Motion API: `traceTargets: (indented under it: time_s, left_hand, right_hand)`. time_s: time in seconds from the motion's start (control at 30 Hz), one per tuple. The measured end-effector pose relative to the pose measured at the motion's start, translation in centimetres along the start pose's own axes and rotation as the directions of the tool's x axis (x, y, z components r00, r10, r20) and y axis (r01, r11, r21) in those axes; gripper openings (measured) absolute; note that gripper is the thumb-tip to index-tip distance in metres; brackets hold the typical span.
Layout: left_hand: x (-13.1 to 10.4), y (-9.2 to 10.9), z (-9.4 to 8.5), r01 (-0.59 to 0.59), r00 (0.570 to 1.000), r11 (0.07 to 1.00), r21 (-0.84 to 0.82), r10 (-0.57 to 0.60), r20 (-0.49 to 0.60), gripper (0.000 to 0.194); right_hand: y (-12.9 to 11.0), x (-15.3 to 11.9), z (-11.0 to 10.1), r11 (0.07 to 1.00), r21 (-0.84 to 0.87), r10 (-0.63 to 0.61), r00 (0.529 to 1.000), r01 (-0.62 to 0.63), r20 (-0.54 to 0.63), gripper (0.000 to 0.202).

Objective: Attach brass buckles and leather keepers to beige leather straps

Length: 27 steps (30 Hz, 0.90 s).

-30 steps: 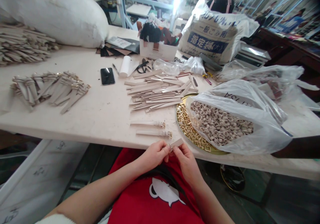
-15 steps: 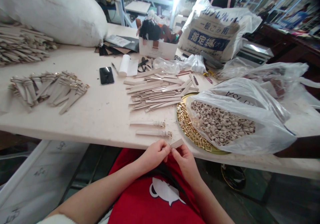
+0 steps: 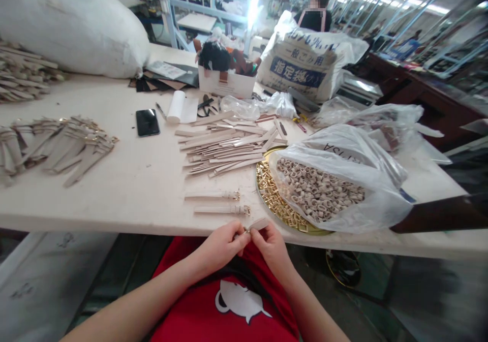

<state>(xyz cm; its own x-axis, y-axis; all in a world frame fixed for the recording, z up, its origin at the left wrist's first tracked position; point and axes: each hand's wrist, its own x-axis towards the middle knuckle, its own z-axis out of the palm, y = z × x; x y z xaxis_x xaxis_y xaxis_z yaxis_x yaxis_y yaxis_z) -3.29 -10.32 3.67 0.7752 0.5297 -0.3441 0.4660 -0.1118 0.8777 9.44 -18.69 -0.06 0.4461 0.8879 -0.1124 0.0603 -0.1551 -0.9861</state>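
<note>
At the table's front edge, my left hand (image 3: 229, 241) pinches the buckle end of a beige strap (image 3: 261, 224), where a bit of gold metal glints. My right hand (image 3: 270, 244) closes on the same strap, whose flat end sticks out above its fingers. Just beyond my hands lie two finished-looking straps with gold buckles, the nearer strap (image 3: 217, 210) and the farther strap (image 3: 208, 196). A gold tray (image 3: 263, 202) to the right holds many gold buckles (image 3: 280, 207). On it rests a clear plastic bag of small beige loops (image 3: 320, 189).
Loose beige strips (image 3: 224, 151) are piled mid-table. Buckled straps (image 3: 64, 144) lie to the left, near a phone (image 3: 147, 122) and a paper roll (image 3: 176, 107). A white box (image 3: 226, 84) and large sacks stand at the back. A person (image 3: 315, 19) is behind the table.
The view has shifted, so the table's contents appear farther left and slightly lower. Both hands keep hold of the strap at the table edge, with little change in their grip.
</note>
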Motion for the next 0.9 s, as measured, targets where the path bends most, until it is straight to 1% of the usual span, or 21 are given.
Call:
traceTargets:
  time_s: [0.07, 0.1, 0.13, 0.17, 0.23, 0.3, 0.33, 0.37, 0.4, 0.43, 0.47, 0.53, 0.57, 0.6, 0.63, 0.67, 0.73, 0.8, 0.87, 0.9]
  left_hand:
    - [0.6, -0.6, 0.0, 0.013, 1.0, 0.999, -0.05, -0.013, 0.013, 0.027]
    - [0.9, -0.9, 0.1, 0.018, 1.0, 0.995, -0.093, -0.017, 0.017, 0.027]
    - [1.2, -1.1, 0.2, 0.019, 1.0, 0.989, -0.144, -0.017, 0.016, 0.026]
    - [1.5, -1.2, 0.3, 0.013, 1.0, 0.981, -0.193, -0.011, 0.009, 0.025]
    - [1.9, -1.3, 0.4, -0.023, 1.0, 0.966, -0.259, 0.024, -0.001, 0.024]
    - [2.0, -1.1, 0.3, -0.058, 0.997, 0.967, -0.249, 0.068, 0.031, 0.029]
    - [2.0, -0.9, 0.2, -0.074, 0.995, 0.972, -0.222, 0.087, 0.05, 0.029]
    - [2.0, -0.7, 0.1, -0.086, 0.993, 0.977, -0.193, 0.099, 0.058, 0.028]
    - [2.0, -0.6, 0.0, -0.092, 0.994, 0.982, -0.167, 0.101, 0.05, 0.028]
    - [2.1, -0.5, -0.1, -0.092, 0.995, 0.985, -0.149, 0.097, 0.031, 0.027]
    - [2.1, -0.4, -0.1, -0.087, 0.996, 0.986, -0.142, 0.088, 0.007, 0.027]
    - [2.3, -0.4, -0.1, -0.07, 0.997, 0.987, -0.145, 0.068, -0.021, 0.028]
    - [2.3, -0.4, -0.1, -0.062, 0.998, 0.987, -0.148, 0.06, -0.021, 0.028]
    - [2.4, -0.4, -0.1, -0.056, 0.998, 0.987, -0.151, 0.054, -0.017, 0.029]
    - [2.4, -0.4, 0.0, -0.05, 0.999, 0.987, -0.153, 0.049, -0.012, 0.029]
    - [2.3, -0.3, 0.0, -0.046, 0.999, 0.987, -0.152, 0.045, -0.007, 0.029]
    - [2.2, -0.3, -0.1, -0.04, 0.999, 0.988, -0.15, 0.041, 0.003, 0.029]
    - [2.1, -0.1, -0.2, -0.036, 0.999, 0.988, -0.151, 0.038, 0.01, 0.028]
    - [2.1, 0.1, -0.3, -0.036, 0.999, 0.987, -0.154, 0.037, 0.007, 0.027]
    - [2.1, 0.2, -0.4, -0.037, 0.999, 0.987, -0.154, 0.038, 0.003, 0.027]
  right_hand:
    - [-0.4, -0.2, 0.1, 0.989, -0.129, -0.082, 0.994, 0.072, -0.074, 0.008]
    - [-0.7, -0.3, 0.2, 0.977, -0.187, -0.119, 0.989, 0.102, -0.086, 0.007]
    - [-1.0, -0.4, 0.1, 0.965, -0.231, -0.146, 0.987, 0.125, -0.074, 0.007]
    - [-1.3, -0.4, -0.1, 0.956, -0.257, -0.156, 0.987, 0.141, -0.04, 0.006]
    - [-2.0, -0.1, -0.9, 0.941, -0.292, -0.153, 0.985, 0.171, 0.085, 0.008]
    - [-2.6, 0.7, -2.8, 0.911, -0.351, -0.156, 0.968, 0.217, 0.194, 0.009]
    - [-2.9, 1.4, -4.0, 0.886, -0.401, -0.165, 0.965, 0.235, 0.202, 0.01]
    - [-3.1, 2.2, -5.3, 0.851, -0.467, -0.18, 0.969, 0.239, 0.168, 0.011]
    - [-3.2, 3.2, -6.8, 0.816, -0.539, -0.191, 0.977, 0.211, 0.092, 0.014]
    - [-3.2, 4.2, -8.1, 0.762, -0.629, -0.212, 0.977, 0.157, -0.013, 0.016]
    - [-3.1, 5.1, -9.3, 0.671, -0.735, -0.229, 0.971, 0.104, -0.071, 0.015]
    - [-2.8, 6.6, -11.0, 0.426, -0.904, -0.219, 0.973, 0.028, -0.073, 0.012]
    - [-2.5, 7.1, -11.4, 0.303, -0.953, -0.197, 0.978, 0.002, -0.06, 0.01]
    - [-2.2, 7.4, -11.6, 0.203, -0.979, -0.174, 0.983, -0.014, -0.05, 0.009]
    - [-1.8, 7.6, -11.6, 0.133, -0.991, -0.161, 0.986, -0.026, -0.048, 0.009]
    - [-1.4, 7.6, -11.5, 0.089, -0.995, -0.159, 0.986, -0.034, -0.048, 0.008]
    - [-0.8, 7.6, -11.3, 0.058, -0.998, -0.172, 0.984, -0.032, -0.041, 0.007]
    - [-0.4, 7.5, -11.3, 0.067, -0.998, -0.186, 0.982, -0.017, -0.029, 0.004]
    - [-0.2, 7.4, -11.6, 0.113, -0.994, -0.207, 0.978, -0.009, -0.032, 0.002]
    - [-0.2, 7.3, -11.6, 0.158, -0.987, -0.224, 0.974, -0.004, -0.039, 0.004]
